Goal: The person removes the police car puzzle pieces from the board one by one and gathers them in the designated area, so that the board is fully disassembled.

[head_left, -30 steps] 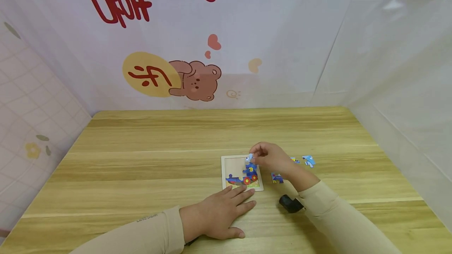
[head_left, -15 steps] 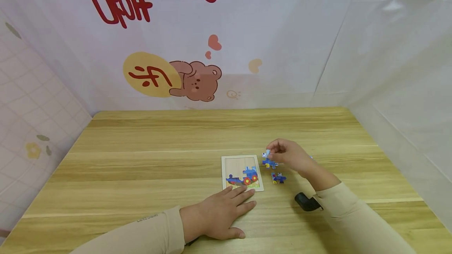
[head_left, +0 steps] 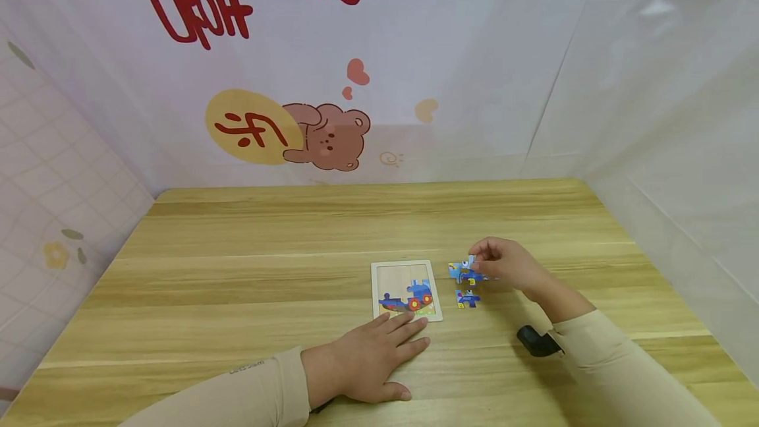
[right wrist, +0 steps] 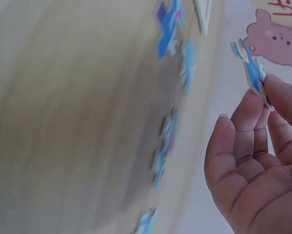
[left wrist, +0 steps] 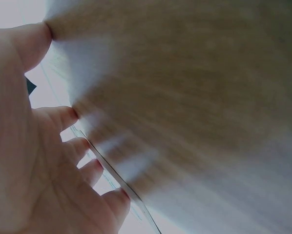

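Between thumb and fingers, my right hand [head_left: 508, 267] pinches a blue jigsaw piece [right wrist: 252, 70], raised above the table among the loose pieces. My left hand [head_left: 376, 358] lies flat with spread fingers, and its fingertips touch the near edge of a small wooden puzzle tray [head_left: 394, 277]. Fitted pieces [head_left: 420, 292] in the tray's lower part show a blue vehicle with red wheels; bare wood shows above them. One loose jigsaw piece [head_left: 467, 298] lies right of the tray. Another loose piece [head_left: 454, 270] lies just beyond it, partly hidden by the held piece.
In the right wrist view, further loose pieces [right wrist: 165, 148] lie along the wooden table [right wrist: 77, 122]. A black curved object [head_left: 536, 341] sits at the right sleeve. Behind the table hangs a white printed cloth [head_left: 474, 51].
My right hand has moved away from the tray to the right, carrying the pinched piece over the loose pieces. The left hand stays in place.
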`<action>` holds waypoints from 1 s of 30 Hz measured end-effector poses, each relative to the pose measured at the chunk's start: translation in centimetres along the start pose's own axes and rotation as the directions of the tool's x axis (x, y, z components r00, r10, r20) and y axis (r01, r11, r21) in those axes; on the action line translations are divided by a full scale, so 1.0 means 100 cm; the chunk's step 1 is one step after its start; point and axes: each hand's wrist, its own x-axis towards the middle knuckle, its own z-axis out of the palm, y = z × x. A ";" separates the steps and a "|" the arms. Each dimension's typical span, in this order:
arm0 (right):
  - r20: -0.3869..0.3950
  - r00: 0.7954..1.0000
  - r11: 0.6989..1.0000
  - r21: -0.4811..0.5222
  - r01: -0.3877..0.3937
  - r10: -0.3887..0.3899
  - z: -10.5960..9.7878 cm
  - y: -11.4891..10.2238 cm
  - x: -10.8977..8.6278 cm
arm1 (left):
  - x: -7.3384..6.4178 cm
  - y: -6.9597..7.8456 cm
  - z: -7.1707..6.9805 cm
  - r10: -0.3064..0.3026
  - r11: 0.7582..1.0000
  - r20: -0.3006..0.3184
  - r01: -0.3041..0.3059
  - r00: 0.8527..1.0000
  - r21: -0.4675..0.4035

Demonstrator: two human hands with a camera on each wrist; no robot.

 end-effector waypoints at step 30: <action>0.099 0.985 0.987 0.057 -0.151 0.145 -0.013 0.035 -0.020 | -0.003 0.001 0.001 0.007 1.000 -0.016 -0.007 1.000 0.004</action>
